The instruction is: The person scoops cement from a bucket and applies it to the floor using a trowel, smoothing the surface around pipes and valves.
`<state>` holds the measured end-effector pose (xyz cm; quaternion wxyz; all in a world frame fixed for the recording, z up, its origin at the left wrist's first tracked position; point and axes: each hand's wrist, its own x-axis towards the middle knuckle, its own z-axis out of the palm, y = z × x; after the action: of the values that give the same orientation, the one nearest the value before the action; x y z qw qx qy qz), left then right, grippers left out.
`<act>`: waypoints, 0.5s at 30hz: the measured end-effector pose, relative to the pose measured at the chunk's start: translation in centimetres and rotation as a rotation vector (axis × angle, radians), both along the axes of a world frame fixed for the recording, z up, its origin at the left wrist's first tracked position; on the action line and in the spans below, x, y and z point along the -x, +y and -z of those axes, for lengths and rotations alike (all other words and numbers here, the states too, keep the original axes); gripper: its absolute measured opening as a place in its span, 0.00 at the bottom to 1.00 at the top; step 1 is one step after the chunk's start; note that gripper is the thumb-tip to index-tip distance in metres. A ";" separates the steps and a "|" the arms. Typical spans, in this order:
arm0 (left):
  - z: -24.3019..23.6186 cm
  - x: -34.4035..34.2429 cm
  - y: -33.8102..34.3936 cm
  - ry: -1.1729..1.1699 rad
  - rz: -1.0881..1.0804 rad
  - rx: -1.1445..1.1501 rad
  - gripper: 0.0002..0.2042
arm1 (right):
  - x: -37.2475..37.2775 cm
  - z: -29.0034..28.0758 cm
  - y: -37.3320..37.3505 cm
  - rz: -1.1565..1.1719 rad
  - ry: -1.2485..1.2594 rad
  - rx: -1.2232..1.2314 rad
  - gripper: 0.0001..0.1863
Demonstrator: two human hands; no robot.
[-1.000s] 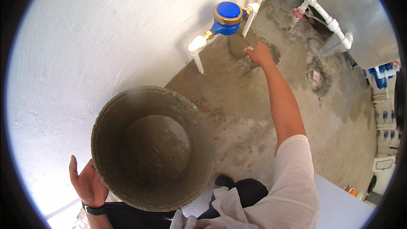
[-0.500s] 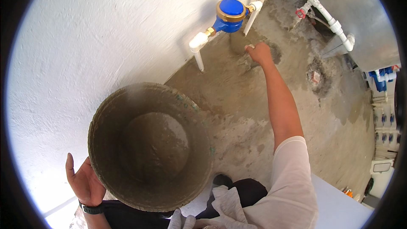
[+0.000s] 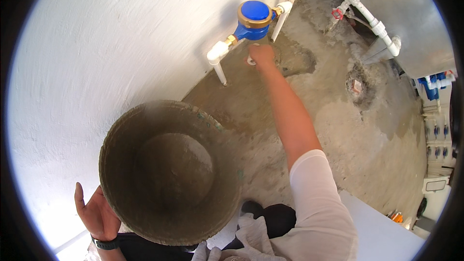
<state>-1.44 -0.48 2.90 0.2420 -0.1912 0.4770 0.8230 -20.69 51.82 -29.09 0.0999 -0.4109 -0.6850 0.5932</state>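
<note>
A wide round mortar bucket (image 3: 171, 174), caked with grey cement, is tilted toward me above my legs, with a wet patch on its bottom. My left hand (image 3: 99, 215) supports its left side from below, thumb raised and fingers hidden behind the bucket. My right arm stretches forward to the wall's foot. There my right hand (image 3: 262, 55) is closed round a trowel with a pale handle end (image 3: 251, 61); its grey blade is mostly hidden. The hand is low over damp cement floor, just below a blue water meter (image 3: 254, 19) with brass fittings.
White pipes (image 3: 357, 2) run from the meter toward a metal tank (image 3: 411, 14) at the far right, past a red valve handle (image 3: 337, 14). A brick piece (image 3: 356, 86) sits in a rough floor hollow. A white board (image 3: 377, 227) lies at lower right.
My right hand has swept left with the trowel, from beside the round wet patch to below the meter. My left hand and the bucket have barely moved.
</note>
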 end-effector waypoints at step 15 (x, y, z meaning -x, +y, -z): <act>-0.1 0.0 -0.4 0.003 -0.035 0.046 0.42 | 3.8 -1.7 -4.9 0.222 0.071 0.318 0.14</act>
<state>-1.45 -0.83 3.00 0.2223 -0.2039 0.4927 0.8162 -24.51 46.87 -27.43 0.1227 -0.4733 -0.5294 0.6933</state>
